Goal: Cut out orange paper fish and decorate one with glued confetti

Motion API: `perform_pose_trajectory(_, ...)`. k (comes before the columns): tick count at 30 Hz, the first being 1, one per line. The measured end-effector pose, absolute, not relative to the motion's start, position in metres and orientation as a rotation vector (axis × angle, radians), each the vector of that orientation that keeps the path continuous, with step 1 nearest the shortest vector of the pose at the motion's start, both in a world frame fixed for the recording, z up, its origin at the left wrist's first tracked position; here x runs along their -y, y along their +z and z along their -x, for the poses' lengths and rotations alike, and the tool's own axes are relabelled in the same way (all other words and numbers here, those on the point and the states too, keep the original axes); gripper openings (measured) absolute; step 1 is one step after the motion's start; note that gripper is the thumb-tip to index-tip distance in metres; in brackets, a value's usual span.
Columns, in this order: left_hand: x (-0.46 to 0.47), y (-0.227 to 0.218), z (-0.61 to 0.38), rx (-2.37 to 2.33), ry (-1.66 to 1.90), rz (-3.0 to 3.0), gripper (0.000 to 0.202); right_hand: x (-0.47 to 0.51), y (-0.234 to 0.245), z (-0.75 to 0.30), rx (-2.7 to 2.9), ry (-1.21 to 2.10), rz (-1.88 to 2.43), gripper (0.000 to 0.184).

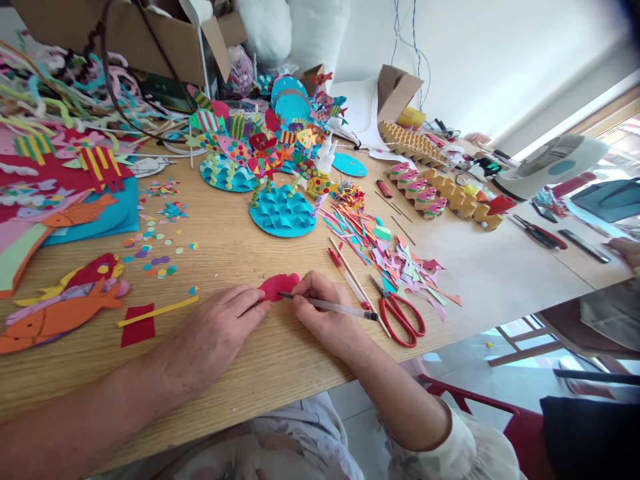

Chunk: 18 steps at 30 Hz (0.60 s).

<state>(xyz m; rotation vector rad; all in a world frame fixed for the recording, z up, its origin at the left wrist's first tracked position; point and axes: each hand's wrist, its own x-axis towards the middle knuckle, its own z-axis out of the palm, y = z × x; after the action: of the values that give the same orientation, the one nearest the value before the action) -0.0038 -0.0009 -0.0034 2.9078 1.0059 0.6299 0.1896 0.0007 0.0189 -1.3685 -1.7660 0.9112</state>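
A small red paper cutout (pixel 276 287), fish-like in outline, lies on the table between my hands. My left hand (pixel 220 325) holds its left end down, the fingers together and pressed on the paper. In my right hand (pixel 323 313) is a clear-barrelled pen (pixel 343 308) with a dark tip, which touches the cutout's surface. Part of the cutout's right end is behind my right fingers. Just right of that hand lie a red pen (pixel 347 277), a thin wooden stick (pixel 357 285) and red-handled scissors (pixel 399 312). Left of my left hand, a yellow paper strip (pixel 170 309) crosses a red paper square (pixel 137 327).
Orange paper fish (pixel 65 313) lie at the left. Blue discs (pixel 283 220) with paper waves and fish decorations stand behind. Paper scraps (pixel 407 267), egg cartons (pixel 450 198) and pliers (pixel 540 233) spread rightward. Another person's hand (pixel 626 252) rests at the right edge.
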Motion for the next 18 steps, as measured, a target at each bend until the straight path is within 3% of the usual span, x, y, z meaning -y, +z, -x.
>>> perform_pose_trajectory(18,0.0005,-0.0013,0.0033,-1.004,0.65,-2.948,0.038,-0.001,0.0194,-0.1894,1.808,0.883,1.414,0.009)
